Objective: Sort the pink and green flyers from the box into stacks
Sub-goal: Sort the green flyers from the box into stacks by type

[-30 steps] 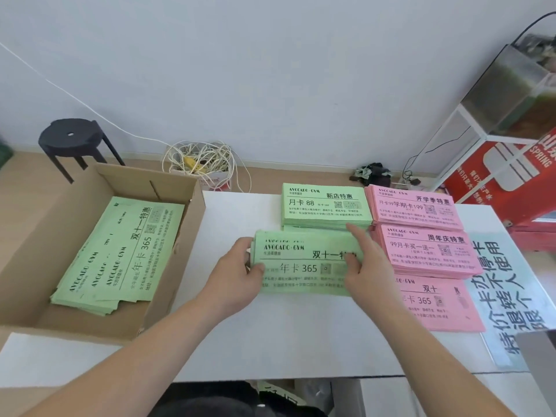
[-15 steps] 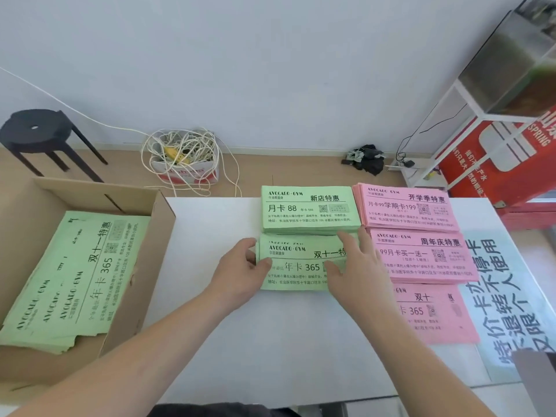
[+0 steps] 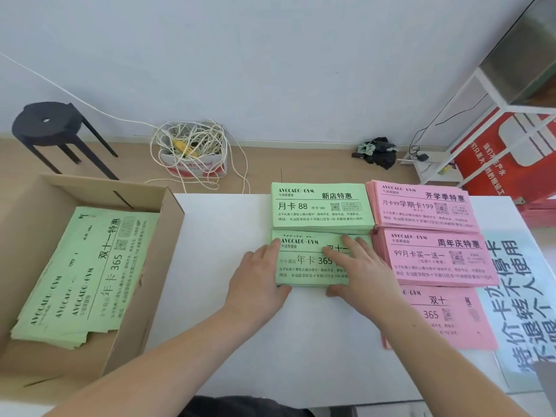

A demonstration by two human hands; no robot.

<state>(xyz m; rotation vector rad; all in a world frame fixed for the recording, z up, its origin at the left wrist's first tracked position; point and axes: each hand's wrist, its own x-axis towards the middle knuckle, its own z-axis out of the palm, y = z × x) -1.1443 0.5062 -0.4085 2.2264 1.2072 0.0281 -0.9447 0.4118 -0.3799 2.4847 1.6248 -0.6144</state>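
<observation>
Resting on a white table (image 3: 228,296), both hands press green flyers (image 3: 304,263).

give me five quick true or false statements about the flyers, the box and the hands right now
1. Both hands rest on a green flyer stack on the white table. True: left hand, right hand.
2. The brown cardboard box is empty. False: green flyers lie inside.
3. Three pink flyer stacks show on the table. True: far, middle, near.
4. The pink stacks lie left of the green ones. False: right.
5. A black stool stands on the table. False: on the floor.
</observation>
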